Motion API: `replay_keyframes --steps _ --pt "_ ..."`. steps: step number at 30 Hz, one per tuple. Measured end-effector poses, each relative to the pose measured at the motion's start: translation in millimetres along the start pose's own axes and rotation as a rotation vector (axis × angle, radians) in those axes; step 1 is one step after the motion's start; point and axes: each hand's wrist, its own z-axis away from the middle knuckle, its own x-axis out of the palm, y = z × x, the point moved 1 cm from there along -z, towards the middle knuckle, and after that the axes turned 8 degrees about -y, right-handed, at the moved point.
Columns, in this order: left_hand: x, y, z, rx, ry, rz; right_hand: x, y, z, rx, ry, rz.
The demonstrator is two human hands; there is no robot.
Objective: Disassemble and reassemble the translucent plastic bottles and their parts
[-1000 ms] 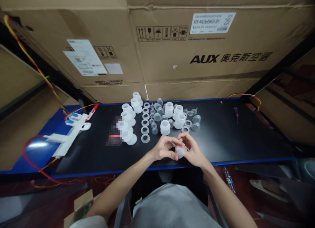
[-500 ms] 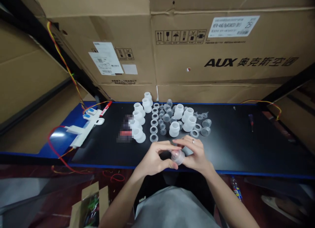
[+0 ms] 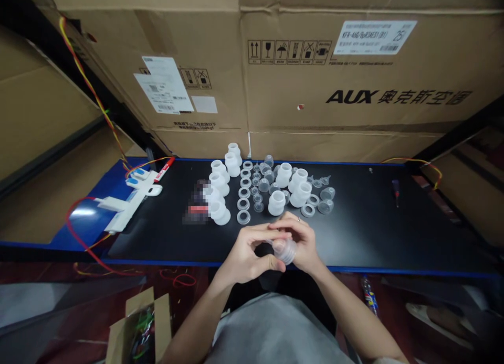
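Note:
Both hands meet above the front edge of the black table, around a translucent bottle collar ring (image 3: 288, 252) that seems to have a clear nipple in it. My left hand (image 3: 250, 253) pinches it from the left, thumb below and fingers above. From the right, my right hand (image 3: 304, 243) grips the ring's side, its fingers arched over the top. The fingers hide part of the piece. Just beyond the hands stands a small white bottle (image 3: 277, 203). A column of loose collar rings (image 3: 243, 204) lies to its left, with clear nipples (image 3: 258, 199) beside them.
More white bottles (image 3: 219, 213) stand in a row at left. Clear dome caps (image 3: 325, 206) lie at right, a screwdriver (image 3: 396, 192) farther right. A power strip (image 3: 132, 204) with cables sits on the left. Large cardboard boxes (image 3: 291, 102) wall off the back.
My right hand has turned slightly and its fingers have shifted left around the collar ring. The left hand keeps its pinch. The whole view has shifted a little.

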Motion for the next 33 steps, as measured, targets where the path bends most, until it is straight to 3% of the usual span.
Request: replay_keyframes --steps 5,8,13,17,21,24,29,33 --pt "2.8 3 -4 0.003 0.062 -0.009 8 -5 5 -0.018 0.156 0.081" --pt "3.8 -1 -4 -0.016 0.032 0.091 12 -5 7 -0.071 0.221 0.136" --pt "0.9 -16 3 -0.074 0.023 0.263 11 -6 10 -0.126 0.121 0.18" --pt "-8.6 -32 8 -0.074 0.232 0.419 1 -5 18 -0.011 -0.022 0.12" --pt "-14.4 -48 8 -0.04 0.435 0.455 -6 4 26 0.119 -0.004 -0.018" --pt "-10.9 -54 7 -0.003 0.48 0.368 -8 7 22 0.158 0.037 -0.056" --pt "-1.1 -49 9 0.077 0.317 0.104 -12 1 14 0.1 0.024 0.052" --pt "2.2 -46 8 0.204 0.279 -0.26 -15 5 20 0.048 0.092 0.134"
